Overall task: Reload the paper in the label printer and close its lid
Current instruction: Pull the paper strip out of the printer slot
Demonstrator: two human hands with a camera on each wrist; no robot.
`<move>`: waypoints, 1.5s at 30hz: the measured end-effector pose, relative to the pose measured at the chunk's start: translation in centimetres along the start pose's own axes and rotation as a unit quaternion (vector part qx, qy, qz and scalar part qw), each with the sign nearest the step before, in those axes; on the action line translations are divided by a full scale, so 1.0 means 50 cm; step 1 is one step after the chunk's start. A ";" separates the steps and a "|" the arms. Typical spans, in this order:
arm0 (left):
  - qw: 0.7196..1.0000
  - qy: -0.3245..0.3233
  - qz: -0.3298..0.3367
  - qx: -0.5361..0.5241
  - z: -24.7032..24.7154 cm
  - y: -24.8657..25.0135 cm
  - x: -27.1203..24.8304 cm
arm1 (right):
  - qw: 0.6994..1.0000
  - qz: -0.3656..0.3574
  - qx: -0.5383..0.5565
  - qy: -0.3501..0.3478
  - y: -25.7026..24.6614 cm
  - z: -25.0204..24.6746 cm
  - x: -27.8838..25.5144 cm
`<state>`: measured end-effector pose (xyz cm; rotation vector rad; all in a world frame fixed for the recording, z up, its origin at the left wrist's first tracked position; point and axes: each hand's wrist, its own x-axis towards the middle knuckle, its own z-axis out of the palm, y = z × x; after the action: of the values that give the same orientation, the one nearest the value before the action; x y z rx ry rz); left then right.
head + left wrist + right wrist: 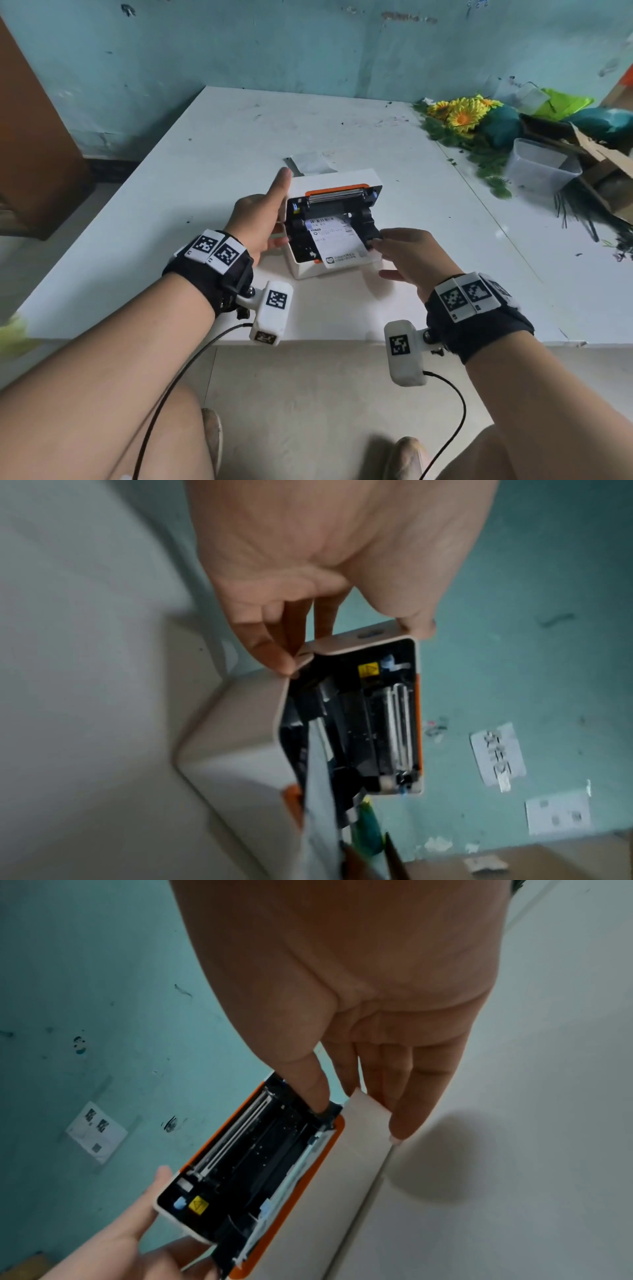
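Observation:
A white label printer [301, 270] sits on the white table [191, 178] with its orange-trimmed lid [342, 178] raised. A printed label strip [337, 240] lies across the open black bay and hangs over the front. My left hand [263, 219] grips the lid's left edge [359, 639], thumb at the far corner and fingers near the hinge. My right hand [407, 253] is at the printer's right end. One digit of it rests on a black part inside the bay [322, 1112]. Its other fingers [400, 1123] lie straight along the white outer wall.
Artificial sunflowers [459, 113], a clear plastic tub [541, 168] and a cardboard box [603, 164] crowd the table's right back corner. A small paper piece [310, 162] lies just behind the printer. A brown cabinet [30, 137] stands at the left. The table's front edge is near my wrists.

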<state>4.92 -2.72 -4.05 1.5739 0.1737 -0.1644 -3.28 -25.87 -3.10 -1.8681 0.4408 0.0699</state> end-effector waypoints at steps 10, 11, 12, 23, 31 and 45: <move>0.988 0.086 0.081 0.096 -0.018 -0.005 0.011 | 0.989 -0.064 -0.128 0.036 0.026 0.016 0.021; 0.983 0.095 0.095 0.122 -0.022 -0.005 0.011 | 0.988 -0.059 -0.135 0.043 0.027 0.020 0.024; 0.979 0.099 0.107 0.145 -0.026 -0.006 0.010 | 0.988 -0.053 -0.138 0.044 0.027 0.024 0.025; 0.961 0.027 0.086 0.260 -0.034 -0.030 -0.008 | 0.987 -0.025 -0.151 0.049 0.016 0.062 0.031; 0.970 0.046 0.064 0.228 -0.052 -0.042 0.002 | 0.978 -0.046 -0.195 0.052 0.003 0.082 0.025; 0.934 -0.015 0.201 0.294 -0.024 -0.023 -0.031 | 0.933 -0.218 -0.284 -0.021 -0.055 0.137 -0.040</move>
<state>3.15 -1.53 -4.81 2.1642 -0.2485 0.0941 -3.07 -18.24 -2.43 -2.4912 -0.0482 -0.0714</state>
